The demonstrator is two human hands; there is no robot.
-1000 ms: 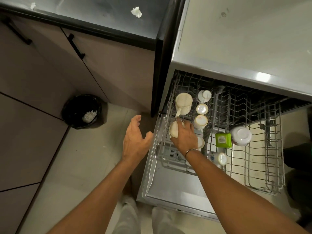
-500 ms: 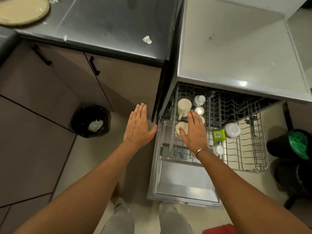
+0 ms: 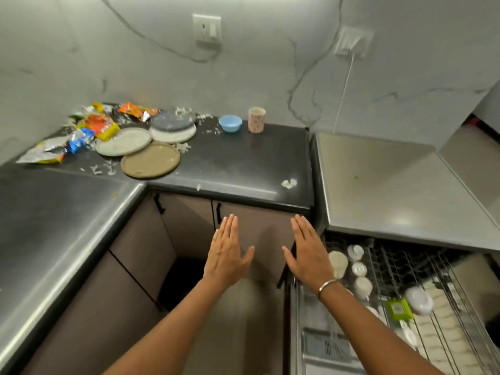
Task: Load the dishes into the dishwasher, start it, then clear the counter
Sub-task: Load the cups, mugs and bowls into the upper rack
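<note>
Both forearms enter from the bottom edge. The left hand and right hand are held flat in the air, fingers straight and together, thumbs out, holding nothing. There is a thin bangle on the right wrist.

Lower right, the dishwasher is open with its wire rack pulled out. The rack is cut off by the bottom and right edges, and its left side is partly hidden by the right forearm. In it are a pale cup, a row of small white pieces too blurred to name, a green box-like item and a white rounded piece just beside it.

A black bin sits on the floor below the left hand, mostly in shadow, its contents not visible. Brown cabinet doors are behind the hands.

On the dark table, well apart from the hands, the dishes not yet loaded:
- a brown plate nearest
- a pale plate touching it
- a dark grey plate stacked on a light plate
- a blue bowl near a patterned cup, upright

Crumpled snack wrappers are piled in the far left corner, with white scraps scattered about. Print on the wrappers is unreadable.

On the far wall are two sockets, and a cord hangs from the right one.
</note>
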